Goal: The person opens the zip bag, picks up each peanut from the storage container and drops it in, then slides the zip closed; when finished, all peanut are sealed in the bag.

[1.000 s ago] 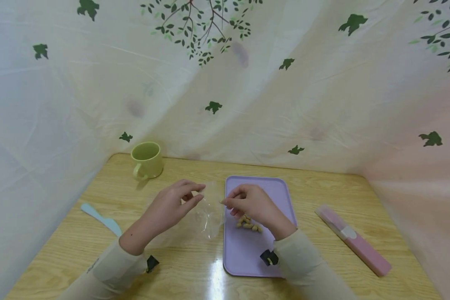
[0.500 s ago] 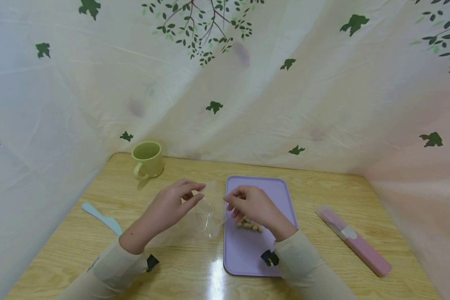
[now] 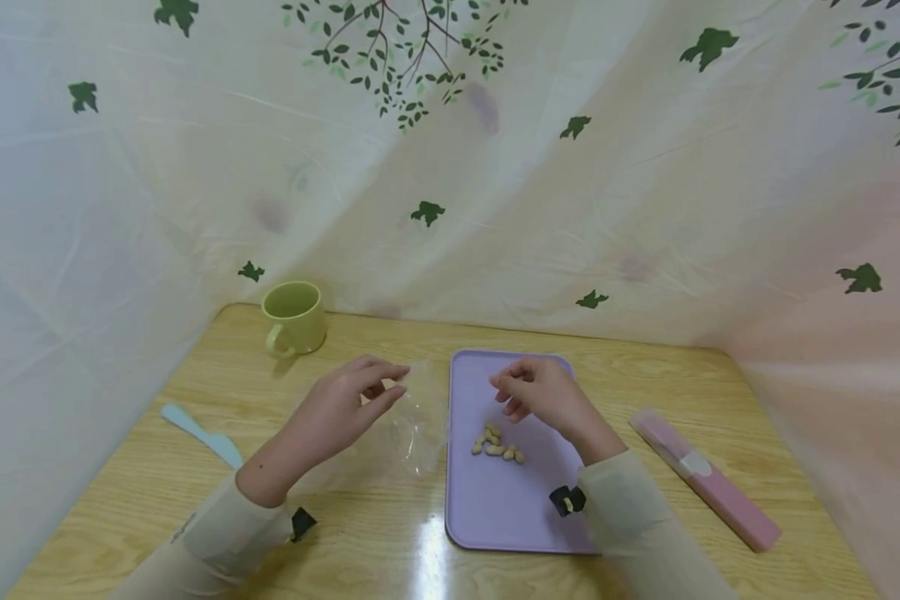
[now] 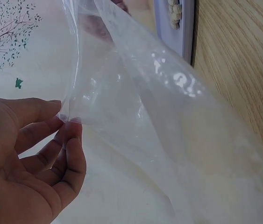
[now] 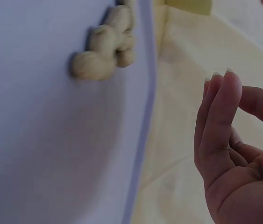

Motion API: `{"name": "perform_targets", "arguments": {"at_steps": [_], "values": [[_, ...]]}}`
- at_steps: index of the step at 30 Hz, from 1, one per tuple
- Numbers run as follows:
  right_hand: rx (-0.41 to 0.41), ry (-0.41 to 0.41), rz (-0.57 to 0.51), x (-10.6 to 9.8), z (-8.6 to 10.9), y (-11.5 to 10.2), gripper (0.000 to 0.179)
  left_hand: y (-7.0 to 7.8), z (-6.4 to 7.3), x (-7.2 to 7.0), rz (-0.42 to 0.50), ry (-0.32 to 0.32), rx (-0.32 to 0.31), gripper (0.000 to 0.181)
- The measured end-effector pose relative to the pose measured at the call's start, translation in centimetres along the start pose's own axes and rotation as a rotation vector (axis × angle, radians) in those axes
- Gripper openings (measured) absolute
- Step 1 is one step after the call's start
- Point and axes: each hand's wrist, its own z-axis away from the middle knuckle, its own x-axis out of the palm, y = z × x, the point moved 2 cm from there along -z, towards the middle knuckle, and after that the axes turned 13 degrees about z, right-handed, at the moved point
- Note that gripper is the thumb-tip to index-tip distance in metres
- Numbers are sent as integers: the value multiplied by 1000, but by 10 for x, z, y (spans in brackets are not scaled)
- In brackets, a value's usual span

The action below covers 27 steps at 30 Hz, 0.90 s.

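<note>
My left hand (image 3: 345,404) pinches the edge of a clear plastic bag (image 3: 418,429) between thumb and fingertips, left of the tray. In the left wrist view the bag (image 4: 136,107) hangs spread from those fingers, its mouth partly apart. A lilac tray (image 3: 510,517) lies flat on the table, bearing several unshelled peanuts (image 3: 495,450). Above the tray hovers my right hand (image 3: 543,396), apart from bag and peanuts. In the right wrist view this hand (image 5: 234,154) has its fingers bent loosely near the thumb, with nothing seen between them.
A green mug (image 3: 295,319) stands at the back left of the wooden table (image 3: 367,533). A light blue plastic knife (image 3: 202,435) lies by my left forearm. On the right rests a long pink case (image 3: 708,479). A patterned curtain (image 3: 510,208) borders the table.
My right hand has left the bag's edge and moved right, over the tray, uncovering the peanuts. The left hand keeps its pinch on the bag and has barely moved.
</note>
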Motion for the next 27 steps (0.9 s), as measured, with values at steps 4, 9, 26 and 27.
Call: {"name": "perform_targets", "arguments": {"at_steps": [4,9,26,27], "values": [[34,-11,29,5,-10,20,29,0,0,0,2,0,15,32],[45,-63,115,16,-18,36,15,-1,1,0,9,2,23,32],[48,-168,258,31,-15,39,20,-1,2,2,17,-1,11,31],[44,-169,261,32,-15,39,20,-1,2,2,13,1,13,31]]}}
